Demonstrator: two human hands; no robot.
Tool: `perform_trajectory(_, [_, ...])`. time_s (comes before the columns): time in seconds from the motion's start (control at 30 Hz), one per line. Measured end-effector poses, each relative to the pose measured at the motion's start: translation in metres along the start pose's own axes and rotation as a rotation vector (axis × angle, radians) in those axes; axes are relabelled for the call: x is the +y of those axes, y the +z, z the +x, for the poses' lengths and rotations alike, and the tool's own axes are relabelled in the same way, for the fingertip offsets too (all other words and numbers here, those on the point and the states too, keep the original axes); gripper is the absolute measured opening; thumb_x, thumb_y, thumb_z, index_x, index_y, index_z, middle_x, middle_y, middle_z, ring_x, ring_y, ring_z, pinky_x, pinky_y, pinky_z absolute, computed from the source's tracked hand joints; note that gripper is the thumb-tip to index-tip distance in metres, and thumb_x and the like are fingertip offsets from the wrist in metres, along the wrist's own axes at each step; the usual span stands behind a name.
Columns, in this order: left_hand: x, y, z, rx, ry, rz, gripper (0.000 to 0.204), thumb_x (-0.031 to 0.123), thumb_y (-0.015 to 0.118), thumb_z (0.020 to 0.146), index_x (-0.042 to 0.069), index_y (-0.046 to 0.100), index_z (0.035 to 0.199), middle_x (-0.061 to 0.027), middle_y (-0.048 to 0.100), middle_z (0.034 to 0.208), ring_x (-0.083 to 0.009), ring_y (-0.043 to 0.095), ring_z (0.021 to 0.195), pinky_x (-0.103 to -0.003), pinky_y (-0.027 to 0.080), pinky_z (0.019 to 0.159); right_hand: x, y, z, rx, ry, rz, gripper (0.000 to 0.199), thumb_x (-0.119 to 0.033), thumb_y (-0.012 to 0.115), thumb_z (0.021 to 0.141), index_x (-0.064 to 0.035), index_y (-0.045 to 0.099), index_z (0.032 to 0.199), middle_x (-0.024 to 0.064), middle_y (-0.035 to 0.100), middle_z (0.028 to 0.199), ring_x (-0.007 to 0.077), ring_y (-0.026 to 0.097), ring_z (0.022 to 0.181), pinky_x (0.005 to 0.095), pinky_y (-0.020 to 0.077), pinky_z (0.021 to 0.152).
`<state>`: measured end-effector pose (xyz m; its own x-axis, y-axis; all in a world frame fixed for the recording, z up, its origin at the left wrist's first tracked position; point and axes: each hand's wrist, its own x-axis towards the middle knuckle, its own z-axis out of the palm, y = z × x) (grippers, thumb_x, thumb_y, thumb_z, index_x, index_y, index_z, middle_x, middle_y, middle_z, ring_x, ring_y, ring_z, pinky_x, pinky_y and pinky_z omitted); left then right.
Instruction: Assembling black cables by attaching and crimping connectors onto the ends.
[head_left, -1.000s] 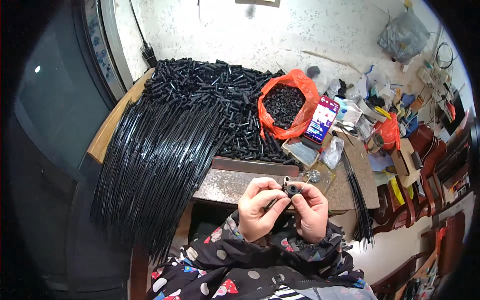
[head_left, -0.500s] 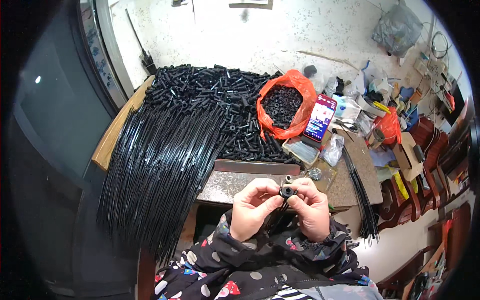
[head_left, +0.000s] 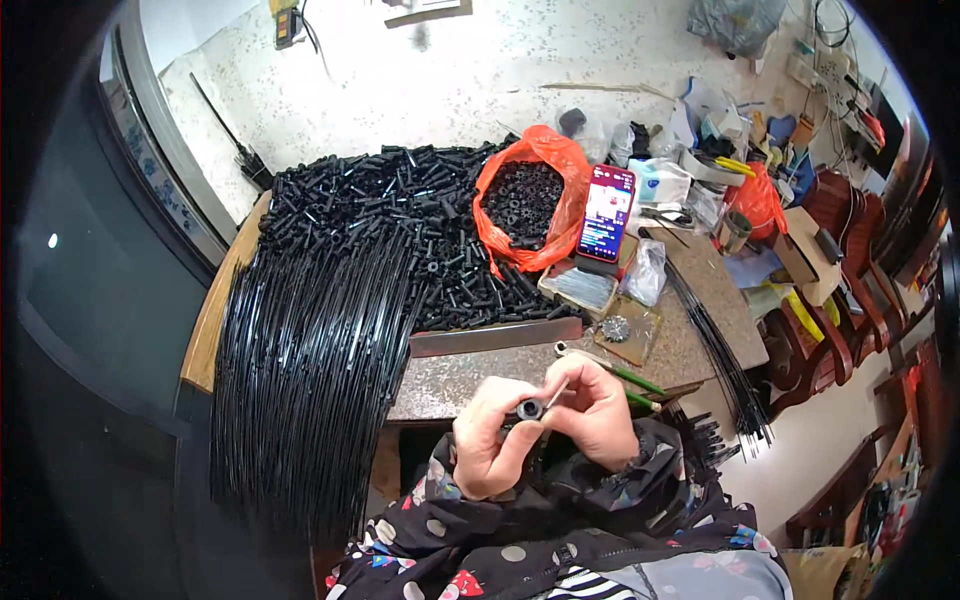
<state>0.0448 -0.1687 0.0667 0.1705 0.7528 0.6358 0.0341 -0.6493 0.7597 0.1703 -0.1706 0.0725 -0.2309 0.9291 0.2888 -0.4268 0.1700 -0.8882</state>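
Note:
My left hand [head_left: 492, 440] is closed around a black round part with a hole [head_left: 529, 409], its open end turned up. Beside it my right hand [head_left: 597, 418] pinches a thin pale metal pin [head_left: 558, 391] between thumb and forefinger. The pin slants next to the rim of the round part; whether they touch I cannot tell. Both hands are close together over the table's front edge. Just beyond the right hand, a green-handled tool [head_left: 633, 378] with a pale metal head lies on the table.
A large heap of short black tubes [head_left: 380, 195] covers the back, behind a metal strip [head_left: 495, 338]. Long thin black rods [head_left: 310, 370] hang over the left front. An orange bag [head_left: 570, 160] holds small black rings. A phone [head_left: 607, 215] stands by a tray of pins [head_left: 580, 288]. More rods [head_left: 715, 345] lie right.
The view has shifted. My right hand now pinches a thin pin beside the round part, where both hands' fingers gripped the part before. The green-handled tool is now more exposed.

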Motion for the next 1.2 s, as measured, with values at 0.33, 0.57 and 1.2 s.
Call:
perform_trajectory(0.33, [0.011,-0.002,-0.007,-0.276,-0.502,-0.914,0.045,0.045,0.038,0.072,0.001,0.039,0.084,-0.0073,0.046,0.063,-0.0089,0.043,0.052,-0.017,0.031,0.044,-0.027,0.005,0.001,-0.009,0.048,-0.509,0.065,-0.015,0.071,0.046,-0.0082,0.038,0.102,0.0039,0.035,0.087,0.0111,0.038,0.073,0.0231,0.0341,0.067])
perform_trajectory(0.57, [-0.002,0.004,-0.007,-0.048,-0.413,-0.901,0.038,0.034,0.052,0.068,-0.001,0.042,0.079,-0.0045,0.045,0.068,-0.0067,0.039,0.051,-0.017,0.03,0.044,-0.044,0.009,-0.004,0.026,-0.728,-1.326,0.025,-0.014,0.063,0.051,-0.0098,0.056,0.075,0.0,0.045,0.074,0.017,0.04,0.07,0.0284,0.0315,0.06])
perform_trajectory(1.2, [-0.026,-0.025,0.021,0.044,-0.226,-0.404,0.007,-0.002,0.041,0.059,-0.003,0.04,0.053,-0.0051,0.037,0.041,-0.0082,0.03,0.034,-0.02,0.022,0.033,0.019,-0.107,-0.033,0.13,0.078,-1.622,0.037,-0.008,0.056,0.057,-0.0046,0.045,0.093,0.0131,0.041,0.094,0.0276,0.038,0.088,0.0324,0.0332,0.072])
